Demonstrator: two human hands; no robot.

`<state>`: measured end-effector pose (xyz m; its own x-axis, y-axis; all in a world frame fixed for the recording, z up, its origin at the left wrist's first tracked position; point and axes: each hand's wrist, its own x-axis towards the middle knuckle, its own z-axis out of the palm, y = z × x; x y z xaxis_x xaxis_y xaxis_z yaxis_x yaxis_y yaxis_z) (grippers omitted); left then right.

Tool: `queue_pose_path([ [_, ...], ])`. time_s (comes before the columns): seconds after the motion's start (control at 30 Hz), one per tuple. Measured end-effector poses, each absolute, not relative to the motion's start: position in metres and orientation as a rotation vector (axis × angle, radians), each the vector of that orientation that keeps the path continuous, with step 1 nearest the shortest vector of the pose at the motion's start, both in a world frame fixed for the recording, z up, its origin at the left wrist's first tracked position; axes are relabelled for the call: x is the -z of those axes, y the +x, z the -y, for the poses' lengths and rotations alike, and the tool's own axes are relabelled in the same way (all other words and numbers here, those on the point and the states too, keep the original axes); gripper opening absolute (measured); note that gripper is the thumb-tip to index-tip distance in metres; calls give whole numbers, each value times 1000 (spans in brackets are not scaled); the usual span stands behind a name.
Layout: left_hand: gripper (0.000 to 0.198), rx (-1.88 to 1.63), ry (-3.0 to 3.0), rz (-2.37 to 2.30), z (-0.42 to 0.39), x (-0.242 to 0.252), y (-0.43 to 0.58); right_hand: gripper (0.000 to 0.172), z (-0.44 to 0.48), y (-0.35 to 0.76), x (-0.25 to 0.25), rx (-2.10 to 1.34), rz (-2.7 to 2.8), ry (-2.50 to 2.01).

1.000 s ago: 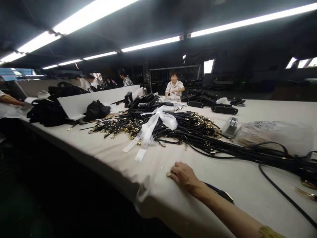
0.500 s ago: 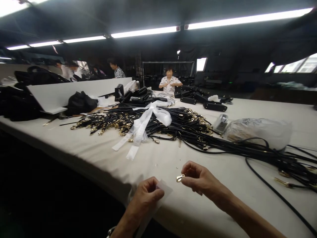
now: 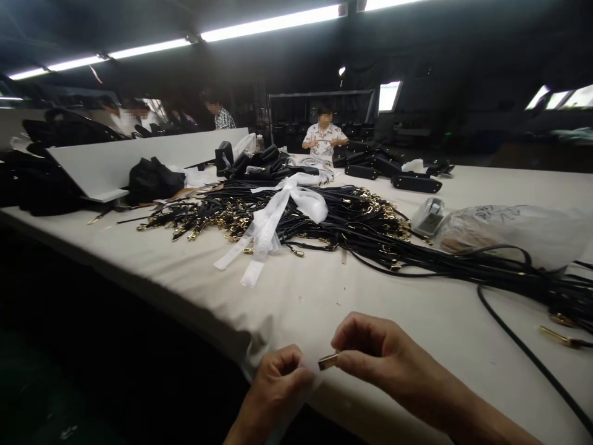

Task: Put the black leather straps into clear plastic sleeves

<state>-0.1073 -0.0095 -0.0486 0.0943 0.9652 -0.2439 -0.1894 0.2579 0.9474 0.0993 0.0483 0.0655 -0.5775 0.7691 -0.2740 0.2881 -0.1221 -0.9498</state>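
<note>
Head view: left hand and right hand at near edge of cream, cloth-covered surface.
Right fingers pinch small gold-coloured metal clasp, just beside left fingers, which grip thin translucent film, blurred, extent unclear. Stretch of surface separates hands from pile of black straps. Clasp's rear end hidden by right fingers; both forearms cut off by frame.

Clasp: glossy metal. Straps: smooth, leather-like. Bag: translucent plastic, crinkled. Desk: matt cloth, creased at near edge.
</note>
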Motion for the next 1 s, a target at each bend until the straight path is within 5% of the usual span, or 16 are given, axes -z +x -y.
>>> queue_pose_path([
  [1.0,42,-1477,628,-1171,63,90,-149,8,-38,30,-27,-1642,2113,-1082],
])
